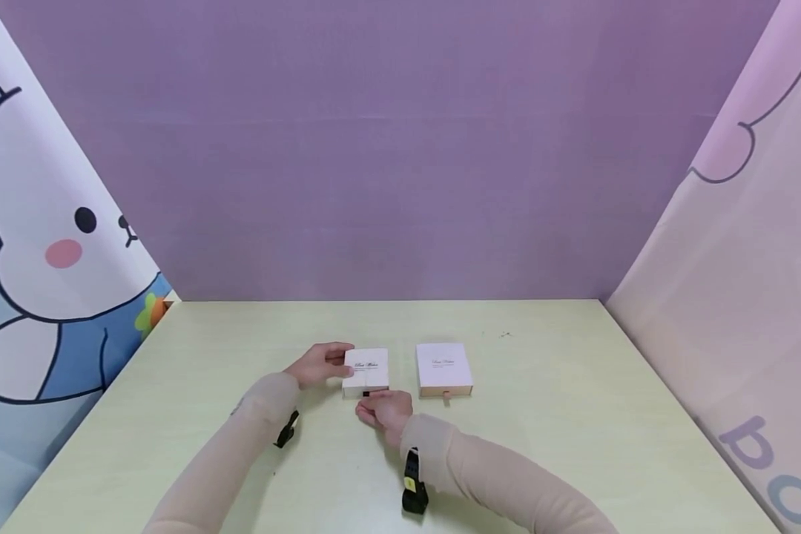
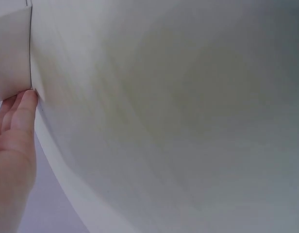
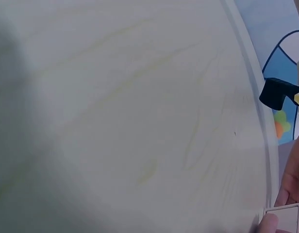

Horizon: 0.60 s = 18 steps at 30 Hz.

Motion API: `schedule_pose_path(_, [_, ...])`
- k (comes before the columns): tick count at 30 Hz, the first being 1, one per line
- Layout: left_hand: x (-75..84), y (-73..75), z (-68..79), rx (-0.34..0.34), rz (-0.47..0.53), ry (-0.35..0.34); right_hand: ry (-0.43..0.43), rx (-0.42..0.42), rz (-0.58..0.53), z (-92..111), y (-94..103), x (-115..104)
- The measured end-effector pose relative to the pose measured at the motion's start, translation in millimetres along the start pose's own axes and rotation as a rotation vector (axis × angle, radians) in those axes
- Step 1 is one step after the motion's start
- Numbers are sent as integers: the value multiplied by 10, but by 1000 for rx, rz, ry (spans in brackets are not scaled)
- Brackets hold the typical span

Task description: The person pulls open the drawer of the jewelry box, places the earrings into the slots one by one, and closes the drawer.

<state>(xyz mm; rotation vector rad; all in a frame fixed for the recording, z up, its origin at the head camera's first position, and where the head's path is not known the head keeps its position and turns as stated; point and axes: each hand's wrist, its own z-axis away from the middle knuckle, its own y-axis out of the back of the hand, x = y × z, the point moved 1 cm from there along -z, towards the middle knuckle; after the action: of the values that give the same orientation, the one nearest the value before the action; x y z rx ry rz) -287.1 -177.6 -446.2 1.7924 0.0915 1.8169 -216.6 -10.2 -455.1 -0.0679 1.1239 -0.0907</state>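
Two small white boxes with dark lettering lie side by side on the table. My left hand (image 1: 320, 363) holds the left box (image 1: 366, 363) at its left side, thumb near the front and fingers toward the back. In the left wrist view, the fingers of the left hand (image 2: 14, 155) lie against the box's side (image 2: 11, 53). My right hand (image 1: 389, 412) is at the front of that box, fingertips at its black pull tab (image 1: 366, 394), which they appear to pinch. In the right wrist view, only a thumb (image 3: 269, 223) shows before the box (image 3: 288, 219).
The right box (image 1: 443, 365) has a light brown front and a small ribbon tab (image 1: 447, 398). Both rest on the pale table (image 1: 561, 445). A purple panel (image 1: 400, 148) stands behind it, with printed cloths at left (image 1: 40, 185) and right (image 1: 741, 297).
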Motion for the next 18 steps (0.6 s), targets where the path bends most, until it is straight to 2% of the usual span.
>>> schedule_pose_path(10, [19,-15,-3,-25,-43,22,-27,-28,-11,20,44,6])
schedule_pose_path(18, [42,-24,-12,-8,-73,62,-114,-211,-69,75,129,-76])
